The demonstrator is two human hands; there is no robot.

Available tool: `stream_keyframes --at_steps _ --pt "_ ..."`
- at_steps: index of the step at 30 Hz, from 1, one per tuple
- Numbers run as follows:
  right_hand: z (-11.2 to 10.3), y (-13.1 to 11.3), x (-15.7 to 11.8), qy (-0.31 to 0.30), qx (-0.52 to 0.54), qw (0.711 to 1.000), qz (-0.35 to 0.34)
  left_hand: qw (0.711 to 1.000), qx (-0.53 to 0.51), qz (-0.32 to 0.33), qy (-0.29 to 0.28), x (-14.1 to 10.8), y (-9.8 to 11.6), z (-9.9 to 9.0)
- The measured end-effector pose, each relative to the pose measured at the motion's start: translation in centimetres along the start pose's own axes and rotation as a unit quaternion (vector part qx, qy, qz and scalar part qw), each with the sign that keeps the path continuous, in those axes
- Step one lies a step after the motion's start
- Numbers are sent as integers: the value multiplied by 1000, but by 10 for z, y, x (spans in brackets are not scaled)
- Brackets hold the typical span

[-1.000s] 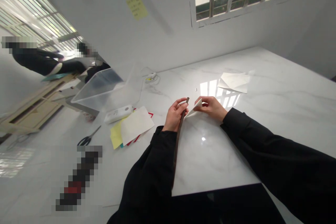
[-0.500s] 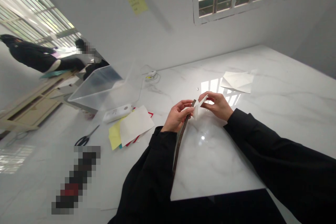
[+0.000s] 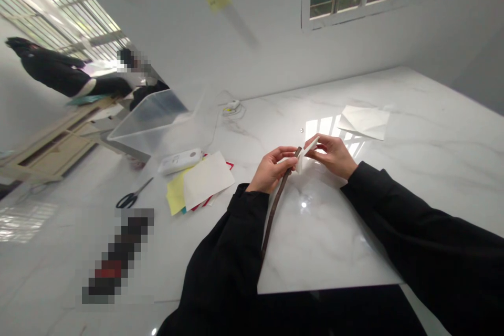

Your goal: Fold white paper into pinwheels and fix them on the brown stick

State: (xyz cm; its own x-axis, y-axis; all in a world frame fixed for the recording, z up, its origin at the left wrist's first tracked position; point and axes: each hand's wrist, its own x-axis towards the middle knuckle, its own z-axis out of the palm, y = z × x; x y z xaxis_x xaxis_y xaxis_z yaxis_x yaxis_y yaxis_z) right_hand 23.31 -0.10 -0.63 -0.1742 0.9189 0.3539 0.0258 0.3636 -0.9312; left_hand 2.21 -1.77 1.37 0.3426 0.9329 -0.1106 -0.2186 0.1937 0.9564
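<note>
My left hand (image 3: 271,169) is closed around the upper end of a thin brown stick (image 3: 274,209), which slants down toward my left sleeve. Against the stick's top is a small folded piece of white paper (image 3: 308,152). The left fingertips meet its near edge. My right hand (image 3: 333,155) pinches the paper's other side between thumb and fingers. How the paper joins the stick is hidden by the fingers. Both hands are just above the white marble-patterned table (image 3: 315,252).
Sheets of coloured paper (image 3: 208,181) lie left of my hands, beside a white device (image 3: 181,161). Scissors (image 3: 132,195) and a blurred-out dark object (image 3: 118,257) are farther left. A clear plastic bin (image 3: 149,123) stands behind. White paper (image 3: 366,122) lies at right. Two people sit in the background.
The whole view has shifted slightly, so the scene sits a little to the right and higher. Both hands keep their hold on the stick and the paper, with hardly any other movement.
</note>
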Motion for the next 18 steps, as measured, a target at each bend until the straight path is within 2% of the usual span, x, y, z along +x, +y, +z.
stream_keyframes --at_steps 9,13,18 --pt "1 1 0 -6 43 997 64 1000 -5 -5 7 4 -5 -3" --pt "4 -3 -2 -2 87 990 111 1000 -4 1 3 7 -8 -4" --pt "7 1 -2 -5 161 978 133 1000 -18 6 4 9 -11 -4"
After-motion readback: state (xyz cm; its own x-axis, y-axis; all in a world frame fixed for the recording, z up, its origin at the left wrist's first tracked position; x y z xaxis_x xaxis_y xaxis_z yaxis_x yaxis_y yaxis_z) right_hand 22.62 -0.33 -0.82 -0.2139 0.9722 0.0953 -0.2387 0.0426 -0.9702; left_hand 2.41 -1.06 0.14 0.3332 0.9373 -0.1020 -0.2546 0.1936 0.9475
